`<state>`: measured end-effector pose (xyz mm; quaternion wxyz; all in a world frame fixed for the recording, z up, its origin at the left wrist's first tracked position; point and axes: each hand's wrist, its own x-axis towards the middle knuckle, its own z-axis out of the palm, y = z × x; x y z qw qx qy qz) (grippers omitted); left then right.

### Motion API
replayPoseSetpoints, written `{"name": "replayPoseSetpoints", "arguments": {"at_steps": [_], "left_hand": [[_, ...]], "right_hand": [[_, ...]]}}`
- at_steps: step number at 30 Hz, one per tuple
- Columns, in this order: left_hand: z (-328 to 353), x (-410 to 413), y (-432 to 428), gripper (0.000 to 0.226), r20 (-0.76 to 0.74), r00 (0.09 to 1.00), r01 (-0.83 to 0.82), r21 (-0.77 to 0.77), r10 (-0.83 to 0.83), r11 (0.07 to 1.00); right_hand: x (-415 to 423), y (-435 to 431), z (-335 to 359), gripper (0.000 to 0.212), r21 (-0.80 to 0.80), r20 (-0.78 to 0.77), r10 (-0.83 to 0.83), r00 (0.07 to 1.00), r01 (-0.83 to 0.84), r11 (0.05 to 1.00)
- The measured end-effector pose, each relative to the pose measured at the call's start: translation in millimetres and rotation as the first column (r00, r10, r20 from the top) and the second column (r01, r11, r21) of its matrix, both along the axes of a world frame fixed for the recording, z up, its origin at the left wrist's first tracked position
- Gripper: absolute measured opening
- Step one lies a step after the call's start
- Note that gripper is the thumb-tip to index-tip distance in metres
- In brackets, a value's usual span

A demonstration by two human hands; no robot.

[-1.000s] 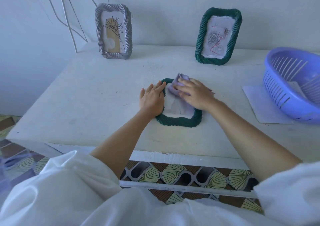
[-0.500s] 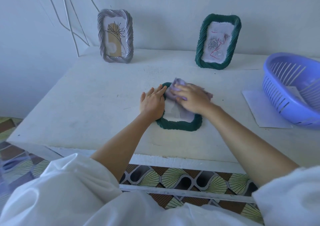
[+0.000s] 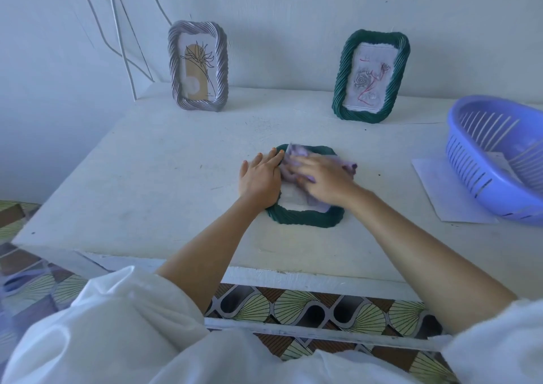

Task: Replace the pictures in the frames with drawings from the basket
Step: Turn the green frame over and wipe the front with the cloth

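A dark green rope-edged frame (image 3: 305, 217) lies flat in the middle of the white table (image 3: 164, 183). My left hand (image 3: 260, 179) rests flat on the frame's left edge, fingers together. My right hand (image 3: 326, 180) presses a crumpled purple cloth (image 3: 289, 160) onto the frame's pale glass; the hand is blurred. A silver frame (image 3: 197, 66) with a flower picture stands at the back left. A second green frame (image 3: 370, 76) with a rose drawing stands at the back right. The purple basket (image 3: 496, 154) sits at the right edge.
A white sheet of paper (image 3: 446, 195) lies partly under the basket. White cables (image 3: 123, 36) run down the wall at the back left. Patterned floor tiles (image 3: 308, 310) show below the table's front edge.
My right hand has slid the cloth across the glass, from the frame's upper left toward its right side. The left hand stays on the frame's left edge.
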<state>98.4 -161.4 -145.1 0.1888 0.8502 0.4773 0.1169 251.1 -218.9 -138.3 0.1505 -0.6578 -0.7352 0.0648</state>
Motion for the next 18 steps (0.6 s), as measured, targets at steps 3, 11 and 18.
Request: {"name": "replayPoseSetpoints", "arguments": {"at_steps": [3, 11, 18], "left_hand": [[0.1, -0.6, 0.3, 0.049, 0.004, 1.0, 0.004, -0.006, -0.004, 1.0], [0.9, -0.1, 0.1, 0.049, -0.003, 1.0, 0.01, -0.004, -0.01, 1.0], [4.0, -0.6, -2.4, 0.05, 0.007, 1.0, 0.016, -0.01, -0.016, 1.0]], "right_hand": [[-6.0, -42.6, 3.4, 0.041, -0.004, -0.064, 0.152, 0.986, -0.153, 0.988], [30.4, -13.4, 15.7, 0.038, -0.022, -0.03, -0.099, 0.995, 0.098, 0.995], [-4.6, -39.4, 4.2, 0.035, 0.043, -0.068, 0.117, 0.991, -0.114, 0.993]]}}
